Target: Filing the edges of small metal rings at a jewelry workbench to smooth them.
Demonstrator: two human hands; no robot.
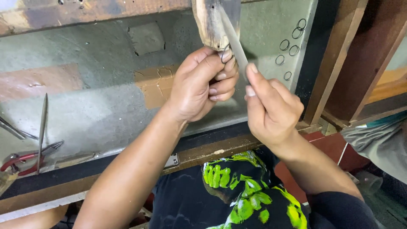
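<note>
A: What is held, and where?

B: A small metal ring [226, 54] is pinched between thumb and fingertips of the left hand [199, 87], closed tight and pressed against the wooden bench peg [210, 23] at the far edge of the bench [97, 110]. A slim flat file [234, 40] is gripped by the right hand [271, 108], fingers curled shut around its lower end, the blade laid across the ring.

A: Which step is judged to be in hand?

B: Filing of the ring, braced on the peg, seems under way.

A: What would be called for next?

B: A steady stroke along the ring's edge, it is judged, with the ring kept firmly against the wood so no slip occurs.

A: What else is seen?

B: More wire rings [291, 42] are laid to the far right. At the left, red-handled pliers [19, 163] and a long needle file [42, 127] are lying on the bench.
</note>
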